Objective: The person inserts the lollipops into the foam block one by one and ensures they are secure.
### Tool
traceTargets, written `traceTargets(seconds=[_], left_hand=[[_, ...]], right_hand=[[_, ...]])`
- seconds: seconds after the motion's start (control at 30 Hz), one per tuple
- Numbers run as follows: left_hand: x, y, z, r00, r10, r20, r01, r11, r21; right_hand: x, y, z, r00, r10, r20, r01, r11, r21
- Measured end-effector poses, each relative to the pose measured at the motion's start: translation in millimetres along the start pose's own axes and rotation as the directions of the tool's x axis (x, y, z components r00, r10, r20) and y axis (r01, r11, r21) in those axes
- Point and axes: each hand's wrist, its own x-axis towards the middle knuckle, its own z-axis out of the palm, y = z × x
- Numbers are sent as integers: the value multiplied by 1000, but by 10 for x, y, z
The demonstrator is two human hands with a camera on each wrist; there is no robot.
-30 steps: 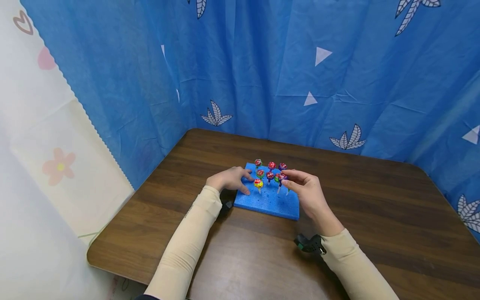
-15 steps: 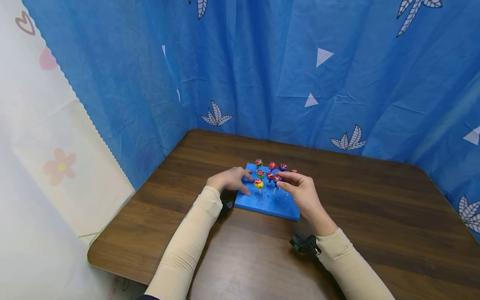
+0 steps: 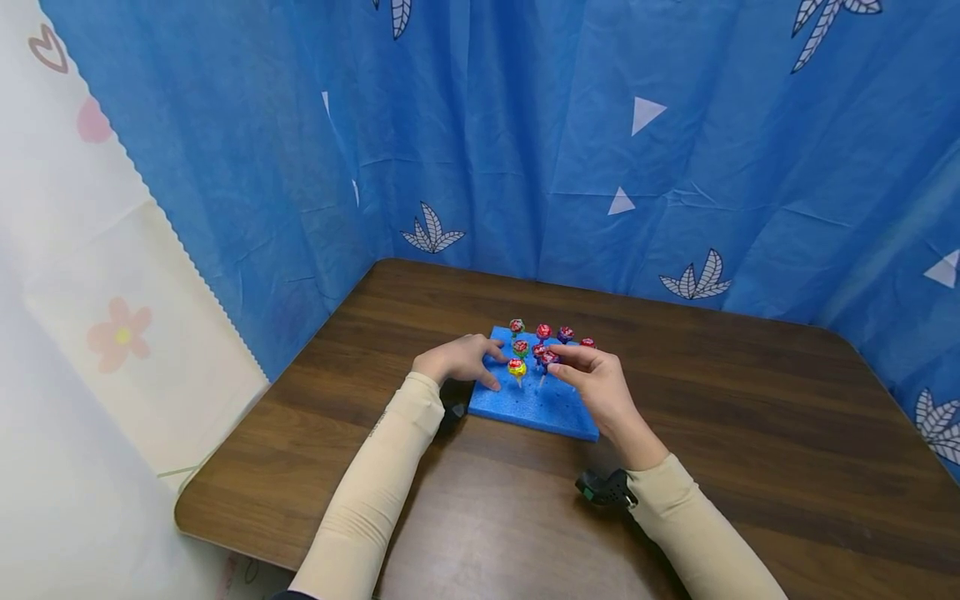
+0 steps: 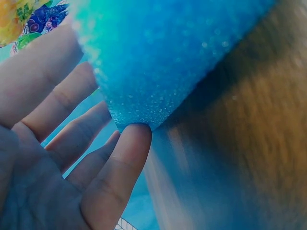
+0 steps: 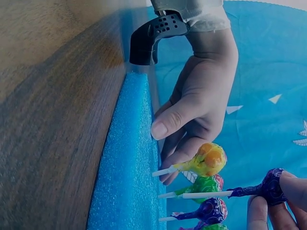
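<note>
My right hand [image 3: 603,387] pinches the head of a purple-wrapped lollipop [image 5: 272,187] between thumb and fingers, white stick pointing down. In the right wrist view the stick's tip looks apart from the blue foam board [image 3: 525,410]. My left hand [image 3: 468,360] lies at the board's left edge with fingers spread; its thumb touches the foam corner in the left wrist view. Several wrapped lollipops stand upright in the foam, among them a yellow one [image 3: 517,367] at the front left and a green one [image 3: 521,348] behind it.
The board lies on a dark wooden table [image 3: 720,417]. Small holes dot the front part of the foam. Blue curtains [image 3: 495,167] hang behind the table, and a pale flowered curtain [image 3: 120,250] hangs at the left.
Holding the purple lollipop, my right hand has shifted left over the board, towards the yellow lollipop. A red lollipop at the board's right has come into view. My left hand stays put.
</note>
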Motion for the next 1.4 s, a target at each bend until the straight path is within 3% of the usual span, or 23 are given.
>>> traceTargets(seconds=[0.6,1.4], left_hand=[[3,12,-2,1000,-5,-12,5,1000,-1],[-18,20,23,1000,0,-15,0,1000,7]], right_hand=[[-17,79,93,1000,-23,20,24,999,-27],[-27,149,116,1000,-8,-26,6,998,-69]])
